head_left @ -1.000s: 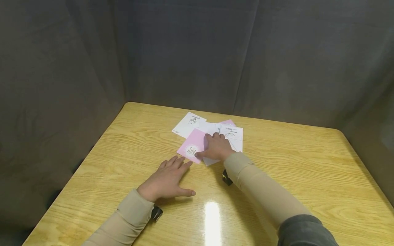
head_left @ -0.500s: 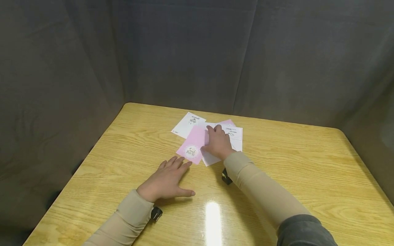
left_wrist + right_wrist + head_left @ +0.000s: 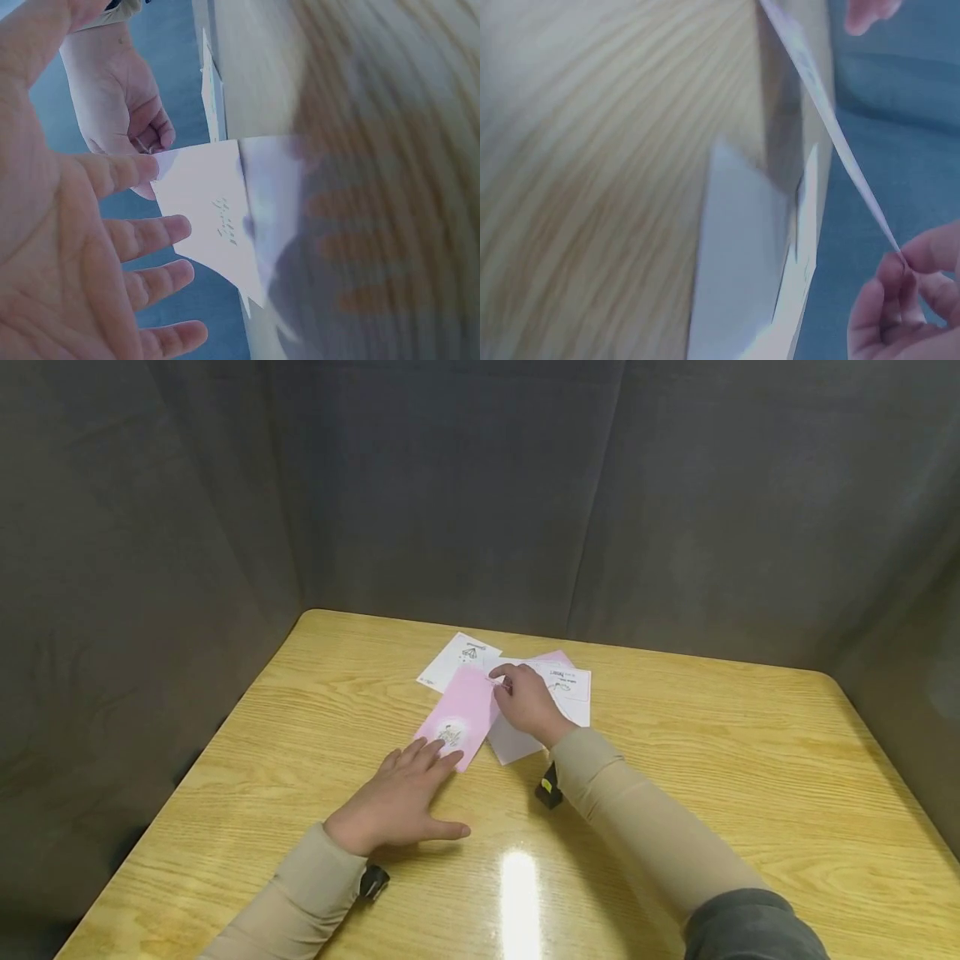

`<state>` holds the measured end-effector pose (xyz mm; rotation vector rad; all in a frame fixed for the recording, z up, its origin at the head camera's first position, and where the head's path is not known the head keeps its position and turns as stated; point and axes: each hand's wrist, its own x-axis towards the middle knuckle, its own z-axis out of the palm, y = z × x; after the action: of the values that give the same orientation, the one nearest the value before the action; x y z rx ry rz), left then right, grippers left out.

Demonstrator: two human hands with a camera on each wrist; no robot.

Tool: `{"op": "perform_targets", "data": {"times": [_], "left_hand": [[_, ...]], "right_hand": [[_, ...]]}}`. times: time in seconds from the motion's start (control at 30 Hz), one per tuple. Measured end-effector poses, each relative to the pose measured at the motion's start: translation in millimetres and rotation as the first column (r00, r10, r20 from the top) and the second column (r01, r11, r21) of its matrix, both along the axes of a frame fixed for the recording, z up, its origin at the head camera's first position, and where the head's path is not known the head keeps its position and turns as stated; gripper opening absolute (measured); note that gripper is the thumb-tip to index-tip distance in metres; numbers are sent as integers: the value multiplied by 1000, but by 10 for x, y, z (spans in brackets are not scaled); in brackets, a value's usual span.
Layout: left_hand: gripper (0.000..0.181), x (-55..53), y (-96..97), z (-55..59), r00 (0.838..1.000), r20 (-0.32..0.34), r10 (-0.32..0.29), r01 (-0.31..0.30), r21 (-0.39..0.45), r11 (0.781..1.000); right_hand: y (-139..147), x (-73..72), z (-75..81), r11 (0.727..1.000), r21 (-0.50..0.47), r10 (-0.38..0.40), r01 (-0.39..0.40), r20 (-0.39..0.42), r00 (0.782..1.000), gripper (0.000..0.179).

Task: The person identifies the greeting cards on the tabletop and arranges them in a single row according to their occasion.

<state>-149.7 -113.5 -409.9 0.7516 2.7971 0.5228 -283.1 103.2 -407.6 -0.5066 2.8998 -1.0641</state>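
A pink card (image 3: 463,697) with a round white printed label is raised and slanted above the table. My right hand (image 3: 528,700) pinches its far end between thumb and fingers; in the right wrist view the card (image 3: 832,131) appears nearly edge-on, leading up to the fingertips. My left hand (image 3: 397,802) is spread with straight fingers by the card's near end. In the left wrist view, the fingers overlap the card (image 3: 202,187), and I cannot tell whether they touch it. White printed cards (image 3: 513,748) lie beneath and beside the right hand, which partly hides them.
Another white card (image 3: 450,667) with a small drawing lies at the back left of the group. A second pink piece (image 3: 557,657) sticks out behind the white cards. The wooden table (image 3: 712,760) ends at dark curtains (image 3: 450,502) at the back and sides.
The right hand has gone from resting over the pink card to pinching its far end. That card has come up off the group and shifted toward the left hand, which has barely moved.
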Motion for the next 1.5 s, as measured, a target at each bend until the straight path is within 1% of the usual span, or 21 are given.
{"op": "perform_targets", "data": {"times": [0.07,0.17,0.27,0.33,0.4,0.47,0.53,0.63,0.83,1.03,1.13,1.2,1.27,1.37,1.5], "left_hand": [[99,12,-12,17,1000,-2,4,-4,8,1000],[99,32,-37,37,1000,-9,13,-13,7,1000],[99,45,-74,43,1000,-24,15,-14,11,1000],[99,54,-100,45,999,-34,13,-13,5,1000],[98,62,-124,43,999,-45,7,-7,4,1000],[98,73,-149,41,999,-53,0,0,6,1000],[98,86,-173,41,999,-50,0,1,14,1000],[98,108,-216,38,999,-53,0,1,20,1000],[97,143,-303,32,998,-64,1,0,24,1000],[95,165,-372,22,998,-65,1,0,20,1000],[94,184,-426,29,998,-64,8,-7,19,1000],[93,198,-462,41,998,-60,20,-19,20,1000],[93,214,-498,51,998,-61,27,-26,25,999],[92,233,-541,58,997,-68,33,-31,27,999],[91,254,-582,59,997,-75,26,-25,20,999]], "right_hand": [[-17,22,25,997,-80,11,-6,57,998,31],[-49,53,43,978,-210,27,8,164,986,29],[-86,67,44,944,-327,52,35,256,965,28],[-109,72,39,919,-391,76,51,302,950,27],[-130,76,25,897,-438,102,62,340,935,27],[-151,87,17,882,-465,123,71,373,920,27],[-172,102,11,880,-470,137,70,393,909,27],[-208,124,3,893,-446,142,62,409,901,27],[-271,142,-51,921,-387,129,41,403,906,26],[-367,163,-102,937,-342,90,73,438,894,25],[-425,179,-122,947,-315,75,69,425,902,23],[-463,188,-137,948,-313,74,65,414,907,23],[-500,202,-150,945,-321,82,60,411,908,22],[-555,222,-174,938,-341,96,62,426,900,22],[-629,249,-210,934,-354,113,60,448,887,21]]}}
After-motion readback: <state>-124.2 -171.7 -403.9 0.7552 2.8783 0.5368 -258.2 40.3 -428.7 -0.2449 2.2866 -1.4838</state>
